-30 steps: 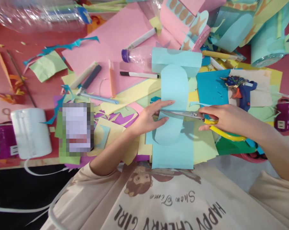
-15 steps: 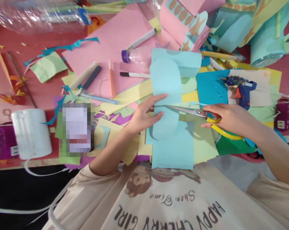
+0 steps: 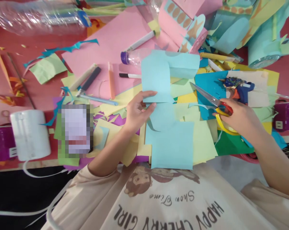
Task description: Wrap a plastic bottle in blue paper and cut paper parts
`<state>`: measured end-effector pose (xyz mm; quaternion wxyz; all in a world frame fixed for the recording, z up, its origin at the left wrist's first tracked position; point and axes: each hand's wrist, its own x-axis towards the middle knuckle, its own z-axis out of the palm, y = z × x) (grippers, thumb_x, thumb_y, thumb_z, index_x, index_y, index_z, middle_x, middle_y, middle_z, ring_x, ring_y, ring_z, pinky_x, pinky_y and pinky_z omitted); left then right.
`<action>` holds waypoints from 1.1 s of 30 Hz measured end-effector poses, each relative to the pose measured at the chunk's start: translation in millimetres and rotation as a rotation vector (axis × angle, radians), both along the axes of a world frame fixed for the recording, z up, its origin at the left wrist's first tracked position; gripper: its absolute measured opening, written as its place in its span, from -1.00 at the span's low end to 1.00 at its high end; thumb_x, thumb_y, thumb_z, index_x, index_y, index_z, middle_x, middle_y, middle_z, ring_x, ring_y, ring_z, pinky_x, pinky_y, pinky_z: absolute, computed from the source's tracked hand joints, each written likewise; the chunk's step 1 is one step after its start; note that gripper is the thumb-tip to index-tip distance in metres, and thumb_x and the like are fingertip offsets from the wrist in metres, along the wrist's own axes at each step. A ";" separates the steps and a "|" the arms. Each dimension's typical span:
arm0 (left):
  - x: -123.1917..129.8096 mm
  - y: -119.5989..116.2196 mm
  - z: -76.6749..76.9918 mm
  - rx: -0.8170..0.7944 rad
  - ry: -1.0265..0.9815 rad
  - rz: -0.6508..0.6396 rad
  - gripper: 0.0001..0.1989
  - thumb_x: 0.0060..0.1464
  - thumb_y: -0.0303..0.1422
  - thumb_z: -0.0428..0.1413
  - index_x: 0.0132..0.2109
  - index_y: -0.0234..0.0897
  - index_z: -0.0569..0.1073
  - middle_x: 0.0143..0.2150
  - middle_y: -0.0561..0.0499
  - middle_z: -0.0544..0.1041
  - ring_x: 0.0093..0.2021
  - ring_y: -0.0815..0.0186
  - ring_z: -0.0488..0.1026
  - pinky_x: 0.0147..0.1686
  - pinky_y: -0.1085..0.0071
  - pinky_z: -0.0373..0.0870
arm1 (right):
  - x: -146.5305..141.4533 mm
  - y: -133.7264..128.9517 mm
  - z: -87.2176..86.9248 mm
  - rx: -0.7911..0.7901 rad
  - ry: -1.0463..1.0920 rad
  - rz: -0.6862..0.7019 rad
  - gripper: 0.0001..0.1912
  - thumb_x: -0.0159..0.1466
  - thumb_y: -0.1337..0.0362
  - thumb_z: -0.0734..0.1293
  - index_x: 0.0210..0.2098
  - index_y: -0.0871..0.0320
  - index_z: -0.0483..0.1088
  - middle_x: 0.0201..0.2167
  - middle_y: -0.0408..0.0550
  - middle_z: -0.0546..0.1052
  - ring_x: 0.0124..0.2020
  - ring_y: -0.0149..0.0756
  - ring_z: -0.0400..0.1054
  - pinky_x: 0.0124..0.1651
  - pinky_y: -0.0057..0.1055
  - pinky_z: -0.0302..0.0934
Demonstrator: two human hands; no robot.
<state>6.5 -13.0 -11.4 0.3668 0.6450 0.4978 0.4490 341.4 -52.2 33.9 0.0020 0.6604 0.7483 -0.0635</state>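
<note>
- A white box (image 3: 30, 134) with a cord is lying on the red table (image 3: 5, 72), far left.
- A large clear bottle (image 3: 39, 20) is stretching along the top left corner; a blue shape is showing in or behind its plastic, which one being impossible to tell.
- A phone (image 3: 76, 127), its screen pixelated, is resting on green paper.
- A small bottle (image 3: 136, 57) with a purple cap is lying on its side, a light blue wrap (image 3: 185, 62) covering its right part and hiding whatever that end is holding.
- The left hand (image 3: 137, 111) is pinching the light blue paper (image 3: 156, 75) near its straight lower edge, the sheet partly overlapping the wrap.
- Scissors (image 3: 206, 95) are pointing up and left over a blue sheet (image 3: 201, 110), well clear of the pinched paper.
- The right hand (image 3: 241, 116) is gripping their red and yellow handles.
- A paper-covered container (image 3: 261, 46) is leaning at upper right, its clear base showing, its inside staying out of sight.
</note>
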 end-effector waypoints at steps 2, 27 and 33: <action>0.8 -0.2 -0.4 -0.016 0.009 -0.006 -0.77 0.08 -0.29 0.16 -0.09 -0.23 0.50 -0.09 -0.04 0.58 -0.16 0.32 0.53 -0.48 0.50 0.37 | 0.1 -1.5 0.2 -0.006 -0.003 0.002 -0.50 0.24 0.03 0.29 0.07 0.18 0.39 -0.28 0.14 0.59 -0.37 -0.05 0.47 -0.40 -0.27 0.27; -1.2 -5.3 1.5 -0.254 -0.130 -0.364 -0.61 0.07 -0.16 0.21 0.02 -0.20 0.51 0.01 -0.10 0.56 -0.04 0.23 0.52 -0.25 0.45 0.52 | -118.9 43.3 -22.7 -0.310 1.216 -0.088 -0.54 0.15 -0.08 0.37 -0.24 -0.02 0.05 -0.49 -0.32 0.38 -0.53 -0.41 0.35 -0.44 -0.39 0.28; -2.0 -2.3 -7.5 -0.176 -0.104 -0.269 -0.61 0.16 -0.11 0.12 0.08 -0.14 0.44 0.07 -0.09 0.51 -0.15 0.33 0.52 -0.27 0.47 0.51 | -115.7 44.4 -35.9 -0.297 1.240 -0.099 -0.50 0.11 -0.08 0.40 -0.25 -0.03 0.03 -0.45 -0.30 0.39 -0.49 -0.36 0.36 -0.37 -0.31 0.32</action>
